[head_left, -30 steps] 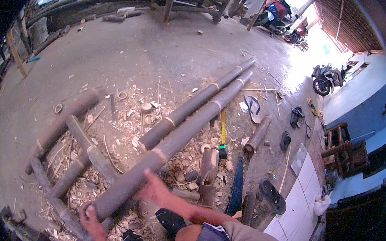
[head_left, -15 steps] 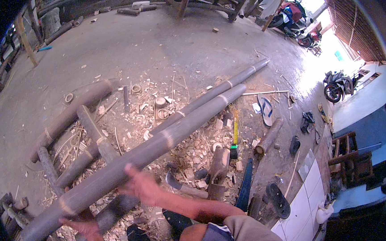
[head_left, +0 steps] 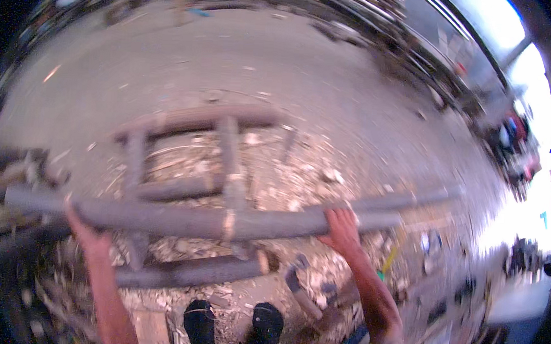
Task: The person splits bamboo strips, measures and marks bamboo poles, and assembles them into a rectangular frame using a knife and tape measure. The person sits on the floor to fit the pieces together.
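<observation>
A long grey-brown bamboo pole lies crosswise before me, with a pale ring at its middle. My left hand is closed on the pole near its left end, thumb on the near side. Farther right, my right hand grips the same pole from above, fingers over it. Under and beyond the pole is a frame of bamboo pieces: a thick far pole, crosspieces such as the upright one, and a shorter inner piece. A thick cut bamboo piece lies nearer my feet. Motion blurs the picture.
A second slim pole lies behind the right end. Wood chips litter the floor around the frame. A curved-bladed hand tool and a yellow tape measure lie at right. Motorbikes stand far right.
The view has swung left, so the pole now runs nearly level across it. My right hand has moved farther along the pole toward its right end; the left is round its left end.
</observation>
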### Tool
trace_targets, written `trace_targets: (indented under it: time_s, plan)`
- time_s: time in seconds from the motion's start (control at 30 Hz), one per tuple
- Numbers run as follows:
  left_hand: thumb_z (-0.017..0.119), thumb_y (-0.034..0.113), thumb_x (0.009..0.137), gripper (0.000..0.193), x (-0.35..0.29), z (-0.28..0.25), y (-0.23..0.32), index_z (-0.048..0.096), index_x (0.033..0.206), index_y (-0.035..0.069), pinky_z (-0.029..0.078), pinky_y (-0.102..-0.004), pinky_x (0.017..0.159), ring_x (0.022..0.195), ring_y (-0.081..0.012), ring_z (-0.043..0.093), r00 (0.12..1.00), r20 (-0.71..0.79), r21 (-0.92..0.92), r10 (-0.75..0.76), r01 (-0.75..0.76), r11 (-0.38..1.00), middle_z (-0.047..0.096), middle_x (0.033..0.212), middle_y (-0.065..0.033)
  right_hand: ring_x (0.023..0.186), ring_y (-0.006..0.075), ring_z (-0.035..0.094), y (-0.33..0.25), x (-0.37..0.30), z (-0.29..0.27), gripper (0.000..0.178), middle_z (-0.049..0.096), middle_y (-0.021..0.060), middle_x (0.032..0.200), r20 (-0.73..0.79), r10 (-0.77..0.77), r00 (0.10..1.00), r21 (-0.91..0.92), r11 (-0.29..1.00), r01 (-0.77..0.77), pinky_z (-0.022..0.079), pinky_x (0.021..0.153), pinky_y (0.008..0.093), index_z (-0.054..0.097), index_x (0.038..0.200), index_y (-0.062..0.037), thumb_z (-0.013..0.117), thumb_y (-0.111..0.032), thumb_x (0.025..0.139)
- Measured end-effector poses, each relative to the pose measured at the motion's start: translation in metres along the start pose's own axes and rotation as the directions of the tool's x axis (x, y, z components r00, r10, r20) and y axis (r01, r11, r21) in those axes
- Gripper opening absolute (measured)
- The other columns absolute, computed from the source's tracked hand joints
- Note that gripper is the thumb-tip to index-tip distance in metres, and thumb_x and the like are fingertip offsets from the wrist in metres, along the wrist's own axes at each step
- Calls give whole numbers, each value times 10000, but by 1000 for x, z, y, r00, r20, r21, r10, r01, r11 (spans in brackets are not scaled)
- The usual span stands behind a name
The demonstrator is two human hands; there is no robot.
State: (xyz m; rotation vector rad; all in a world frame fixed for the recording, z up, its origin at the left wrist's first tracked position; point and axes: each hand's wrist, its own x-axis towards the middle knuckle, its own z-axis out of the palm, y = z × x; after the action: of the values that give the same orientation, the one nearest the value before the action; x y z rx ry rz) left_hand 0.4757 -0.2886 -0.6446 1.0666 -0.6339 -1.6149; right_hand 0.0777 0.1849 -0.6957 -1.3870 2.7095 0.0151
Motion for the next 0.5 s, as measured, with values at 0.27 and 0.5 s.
trace_targets:
  time_s: [0.27,0.5]
  plan:
    - [625,572,929,675,-133,79,-122,499,1363,71,424,-452,1081,1192,-283,563,885,190,-154,-424,453,878,600,1250,-125,931,346,641,-122,-5,-55,813,631,158,1024,-75,-297,952,134,943,304,521,826,463,557,1276,-31,830,-522,688]
    - [702,575,848,637,-43,38,-111,567,1255,104,504,-480,936,1027,-291,612,905,64,-123,-420,425,897,634,1147,-136,1146,436,608,-131,-96,-85,856,618,249,1292,520,-27,854,107,994,-34,492,977,501,436,1490,-85,767,-454,792]
